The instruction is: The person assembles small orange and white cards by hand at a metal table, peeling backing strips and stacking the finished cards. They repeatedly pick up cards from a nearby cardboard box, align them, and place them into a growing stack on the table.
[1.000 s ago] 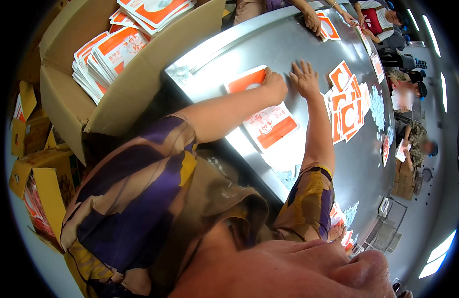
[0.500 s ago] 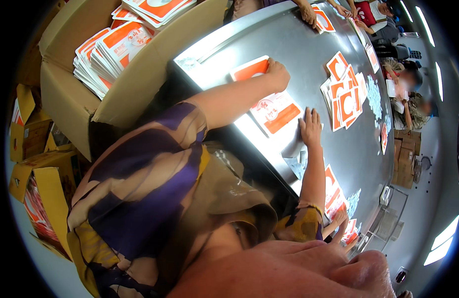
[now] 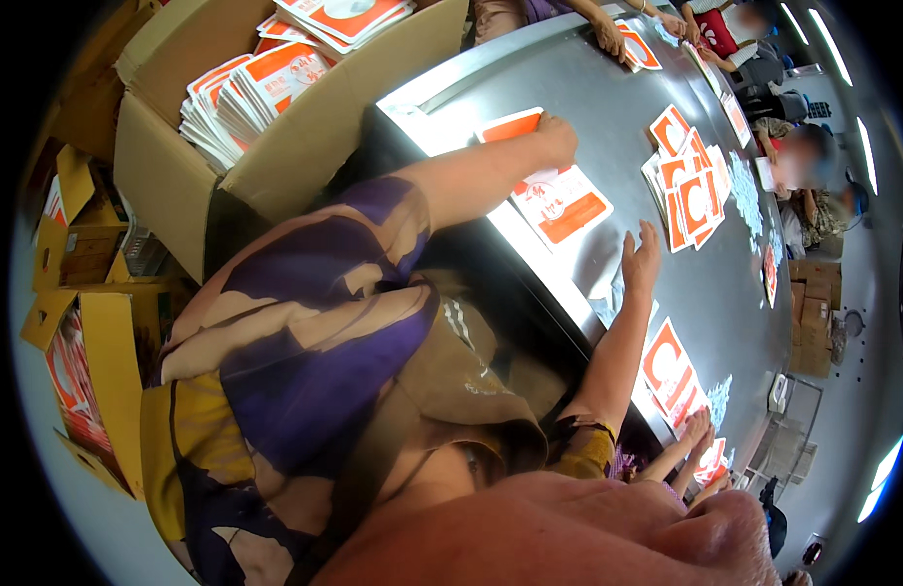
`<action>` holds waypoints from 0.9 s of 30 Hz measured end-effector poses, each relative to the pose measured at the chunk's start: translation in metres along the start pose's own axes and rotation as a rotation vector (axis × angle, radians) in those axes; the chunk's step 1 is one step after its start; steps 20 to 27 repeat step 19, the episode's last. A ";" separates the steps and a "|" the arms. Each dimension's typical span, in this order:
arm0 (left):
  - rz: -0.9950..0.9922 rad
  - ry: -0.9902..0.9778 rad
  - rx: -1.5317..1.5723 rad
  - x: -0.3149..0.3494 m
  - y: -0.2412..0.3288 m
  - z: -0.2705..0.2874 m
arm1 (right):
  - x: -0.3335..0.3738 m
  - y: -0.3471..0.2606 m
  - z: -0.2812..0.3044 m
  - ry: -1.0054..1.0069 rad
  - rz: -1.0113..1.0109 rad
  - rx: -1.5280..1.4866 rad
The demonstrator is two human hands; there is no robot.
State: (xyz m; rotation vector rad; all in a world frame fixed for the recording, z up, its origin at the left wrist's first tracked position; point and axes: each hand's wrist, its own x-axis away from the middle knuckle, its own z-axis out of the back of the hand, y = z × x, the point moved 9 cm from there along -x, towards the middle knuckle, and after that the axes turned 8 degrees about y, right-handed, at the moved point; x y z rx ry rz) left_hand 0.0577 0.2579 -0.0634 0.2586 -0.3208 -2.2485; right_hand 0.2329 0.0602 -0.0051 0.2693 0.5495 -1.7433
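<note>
My left hand (image 3: 557,142) is curled closed over the edge of flat orange-and-white printed cards (image 3: 563,205) lying at the near edge of a steel table (image 3: 432,112). Its fingertips are hidden, and I cannot make out what is in them. Part of the card area lies behind my left wrist. Apart from the cards, my right hand (image 3: 642,256) holds nothing, its fingers loosely apart above the tabletop. Close to my right wrist, a small pale blue item (image 3: 610,301) lies on the table edge. Farther in, a loose heap of similar cards (image 3: 688,181) is spread out.
An open cardboard box (image 3: 305,137) holds stacked cards beside me. More cartons (image 3: 110,391) stand behind it. Pale blue pieces (image 3: 744,200) lie beyond the card heap. Another person's hands (image 3: 696,430) handle cards (image 3: 671,366) nearby; more people sit across the table.
My right hand has lifted from the tabletop and moved slightly away from the cards. My left hand stays over them. The whole view has shifted a little with my head.
</note>
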 end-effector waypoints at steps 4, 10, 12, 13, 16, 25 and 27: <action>-0.031 0.037 -0.043 0.001 -0.003 0.000 | -0.003 0.040 0.000 0.192 -0.066 0.028; -0.037 0.286 -0.001 -0.002 0.004 0.017 | 0.026 0.090 0.024 0.331 -0.268 0.126; -0.154 0.529 0.082 -0.005 0.018 0.033 | 0.017 0.104 0.028 0.366 -0.256 0.154; -0.248 0.627 0.136 0.001 0.022 0.046 | 0.014 0.094 0.027 0.383 -0.255 0.149; -0.443 0.726 0.150 0.026 0.073 0.083 | 0.011 0.095 0.020 0.324 -0.264 0.106; -0.712 0.514 0.294 0.089 0.163 0.146 | 0.008 0.095 0.014 0.316 -0.242 0.103; -0.712 0.514 0.294 0.089 0.163 0.146 | 0.008 0.095 0.014 0.316 -0.242 0.103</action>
